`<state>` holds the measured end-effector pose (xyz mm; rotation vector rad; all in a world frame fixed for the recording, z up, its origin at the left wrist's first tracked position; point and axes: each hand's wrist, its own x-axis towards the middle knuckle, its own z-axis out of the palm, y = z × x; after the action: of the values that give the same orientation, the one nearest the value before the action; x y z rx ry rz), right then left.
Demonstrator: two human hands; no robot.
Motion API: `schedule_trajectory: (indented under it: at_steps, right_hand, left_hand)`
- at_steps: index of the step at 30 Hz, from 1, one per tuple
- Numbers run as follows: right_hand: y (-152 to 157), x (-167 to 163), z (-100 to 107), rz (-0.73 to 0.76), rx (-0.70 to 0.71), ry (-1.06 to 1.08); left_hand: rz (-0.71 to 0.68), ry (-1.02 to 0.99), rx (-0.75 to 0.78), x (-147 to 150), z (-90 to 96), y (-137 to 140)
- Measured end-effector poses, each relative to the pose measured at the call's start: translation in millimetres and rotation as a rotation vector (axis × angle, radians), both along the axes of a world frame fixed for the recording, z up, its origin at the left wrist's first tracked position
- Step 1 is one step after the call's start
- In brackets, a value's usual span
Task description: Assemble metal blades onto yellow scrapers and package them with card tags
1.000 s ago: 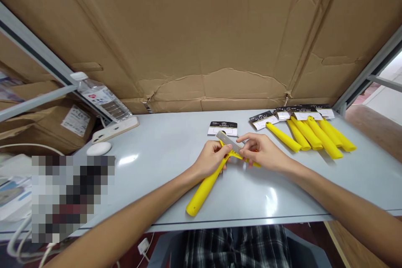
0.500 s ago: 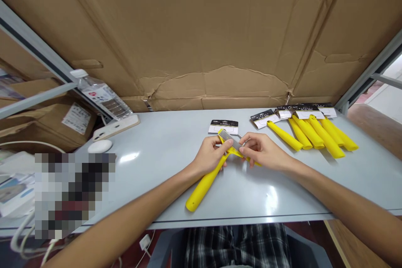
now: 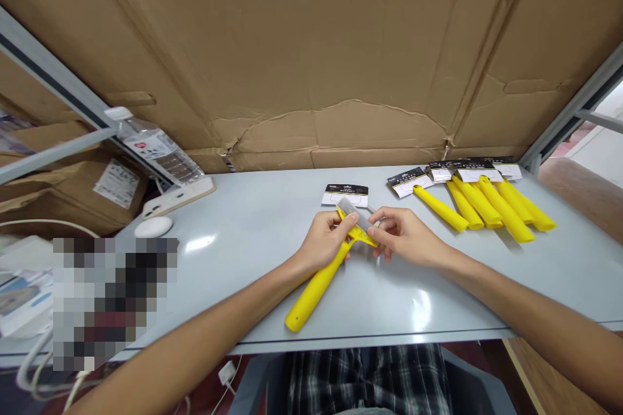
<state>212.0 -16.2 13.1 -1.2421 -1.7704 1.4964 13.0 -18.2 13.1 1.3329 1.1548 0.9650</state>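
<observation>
My left hand (image 3: 327,238) is closed around the head of a yellow scraper (image 3: 316,292), with the thumb pressed on a flat grey metal blade (image 3: 354,215) lying along that head. The scraper's handle slants down toward the table's front edge. At the blade's right end my right hand (image 3: 406,235) is closed, thumb and fingers pinching it; the fingertips partly hide that end. Just beyond the hands lies a black-and-white card (image 3: 344,194). A thin grey strip shows behind the blade, between card and right hand.
Several yellow handles (image 3: 491,204) with black-and-white header cards lie at the back right. To the left are a white phone (image 3: 180,198), a white mouse (image 3: 154,227) and a leaning plastic bottle (image 3: 158,146). A cardboard sheet (image 3: 311,45) stands behind the table (image 3: 253,220).
My right fingers have shifted slightly left along the blade, and the yellow tip that stuck out under my right hand now shows left of the fingers. The handle end has swung slightly left.
</observation>
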Motion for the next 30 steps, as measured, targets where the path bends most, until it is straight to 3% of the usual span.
schedule_trajectory:
  at_steps: [12,25,27,30]
  right_hand:
    - [1.9,1.8,-7.5,0.079,-0.006,0.056]
    - [-0.6,0.6,-3.0,0.022,0.022,-0.01]
    - [0.1,4.1,6.2,-0.021,0.12,-0.081]
    - [6.8,18.7,21.4,-0.165,0.457,-0.306]
  left_hand:
    - [0.036,0.004,-0.016,-0.9,2.0,-2.8]
    - [0.031,0.022,-0.05,0.0,1.0,0.0]
    - [0.06,0.02,-0.052,-1.0,0.5,0.6]
    - [0.138,0.013,-0.051,-4.7,1.0,3.8]
